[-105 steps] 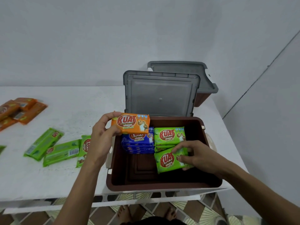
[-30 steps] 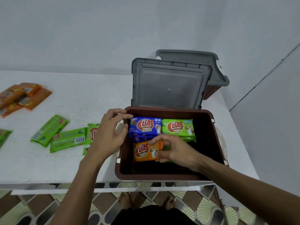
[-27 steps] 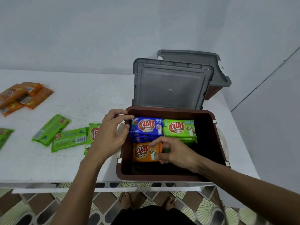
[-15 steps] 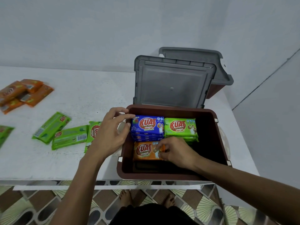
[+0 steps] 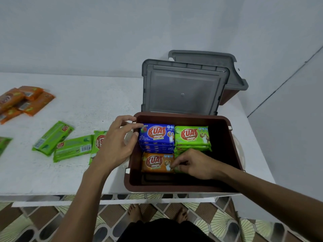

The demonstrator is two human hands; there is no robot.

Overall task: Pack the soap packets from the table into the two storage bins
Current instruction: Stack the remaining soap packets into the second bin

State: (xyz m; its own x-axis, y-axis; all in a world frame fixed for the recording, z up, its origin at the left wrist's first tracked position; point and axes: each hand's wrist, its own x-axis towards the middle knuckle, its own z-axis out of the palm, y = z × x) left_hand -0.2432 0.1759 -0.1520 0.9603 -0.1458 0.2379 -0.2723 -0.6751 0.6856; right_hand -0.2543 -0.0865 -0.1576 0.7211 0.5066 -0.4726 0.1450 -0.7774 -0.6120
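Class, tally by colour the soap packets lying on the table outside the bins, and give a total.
Green soap packets: 4, one cut off at the left edge
Orange soap packets: 4 showing in the overlapping pile
Total: 8

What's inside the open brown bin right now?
In the brown bin: blue stack back-left, green stack back-right, one orange packet front-left. The right hand covers the front-right spot; only a green sliver shows there. Lower stack layers are partly hidden.
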